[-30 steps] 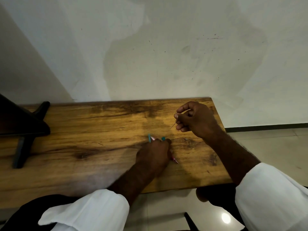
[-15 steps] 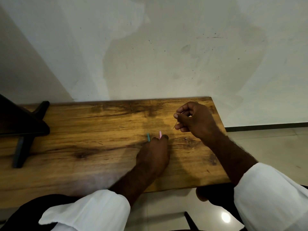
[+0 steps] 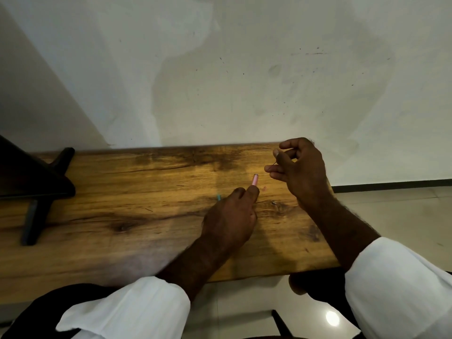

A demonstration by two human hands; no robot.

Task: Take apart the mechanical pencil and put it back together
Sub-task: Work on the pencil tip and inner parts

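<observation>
The left hand [image 3: 230, 216] grips the pink pencil barrel [image 3: 255, 179] over the wooden table [image 3: 110, 196], free end tilted up and far; the right hand [image 3: 302, 172], just right of it, pinches what looks like a thin lead [image 3: 274, 163]; a teal part [image 3: 219, 197] lies by the left fingers; probably the lead goes in next; steady the barrel, align it with the bore, and feed gently lest it snap.

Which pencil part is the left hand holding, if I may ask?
The pink tube, poking from the left hand; the teal piece lies beside it, and the right hand pinches the thin rod.
</observation>
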